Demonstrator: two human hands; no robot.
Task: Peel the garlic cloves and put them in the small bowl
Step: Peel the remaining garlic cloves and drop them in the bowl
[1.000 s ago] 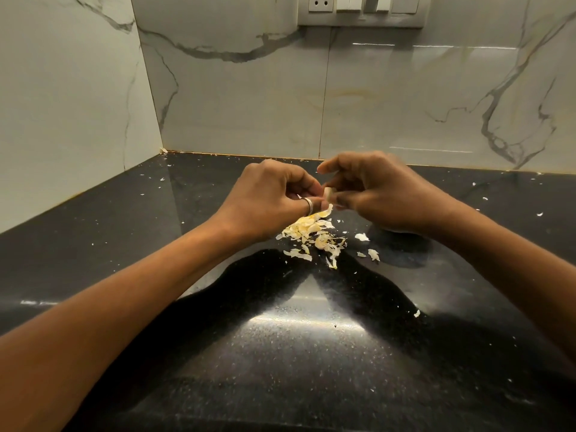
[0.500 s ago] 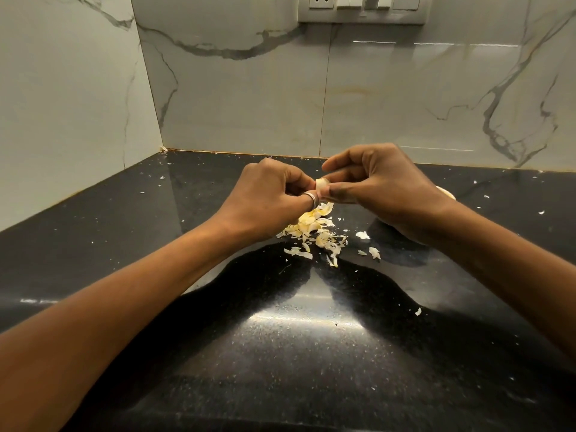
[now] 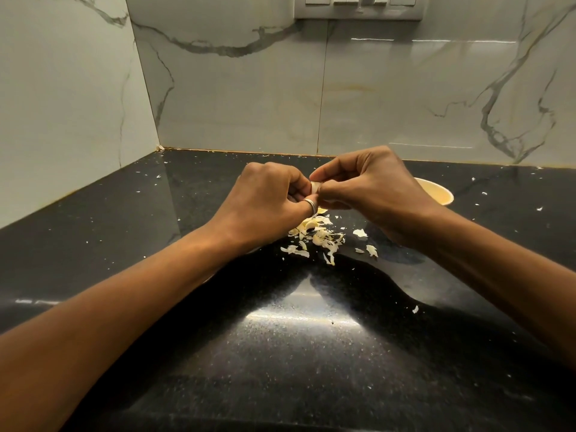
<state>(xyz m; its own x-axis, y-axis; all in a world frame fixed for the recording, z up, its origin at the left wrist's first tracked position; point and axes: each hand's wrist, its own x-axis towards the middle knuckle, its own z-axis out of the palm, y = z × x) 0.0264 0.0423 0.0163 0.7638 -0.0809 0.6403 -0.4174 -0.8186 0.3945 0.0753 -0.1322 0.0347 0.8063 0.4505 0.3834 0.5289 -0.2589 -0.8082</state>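
You pinched the garlic clove [image 3: 315, 186] between your left hand [image 3: 268, 198] and right hand [image 3: 371, 188], fingertips curled on it, just left of the small bowl [image 3: 436, 191]. Light, firm and probably slippery once bare, it looked best gripped by its ends while the papery skin tore away.

no readable text anywhere

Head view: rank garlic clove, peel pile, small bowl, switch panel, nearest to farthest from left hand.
1. garlic clove, pinched in the left hand.
2. peel pile, on the counter below.
3. small bowl, behind the right hand.
4. switch panel, high on the wall.
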